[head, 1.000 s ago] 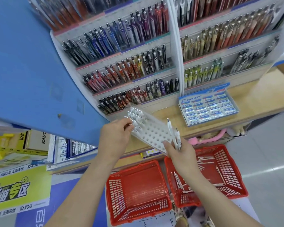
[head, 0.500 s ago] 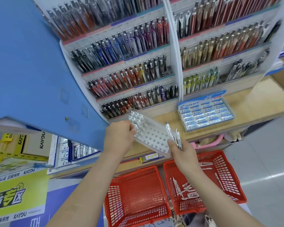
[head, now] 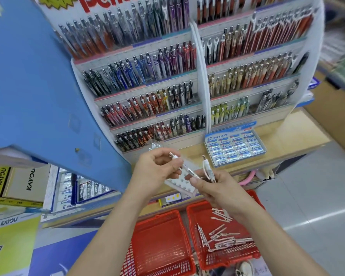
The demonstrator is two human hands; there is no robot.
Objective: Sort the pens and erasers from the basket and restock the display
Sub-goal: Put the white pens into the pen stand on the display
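Left hand (head: 157, 170): fingers curled, pinching a white pen (head: 188, 169) near its silver top end; the pen slants down to the right across centre frame.
Right hand (head: 214, 191): closed round a second white pen (head: 207, 167), which stands nearly upright. The thumb lies by the low end of the slanted pen; I cannot tell whether it touches.
Pens in hand: slim plastic barrels, white at the top with a metal tip, glossy, the lower part clearer.
Peg tray (head: 180, 184): flat block of white plastic, dotted with rows of round holes, showing below and between the hands. A few white pen tops (head: 154, 146) show just above the left knuckles.
Right basket (head: 233, 258): red plastic mesh, rectangular, at lower right; loose pale pens (head: 223, 238) lie criss-crossed on its floor.
Left basket (head: 159, 241): the same red mesh, just beside the other one.
Display rack (head: 202, 92): white stepped tiers filling the upper centre, packed with upright clip pens (head: 147, 104) in black, blue, red, purple and yellow-green.
Eraser box (head: 219, 136): blue-and-white card tray at centre right, holding tidy rows of sleeved erasers (head: 235, 148).
Surface (head: 293, 128): pale wood grain, carrying the rack and the eraser box.
Blue panel (head: 28, 76): smooth, matt, at upper left.
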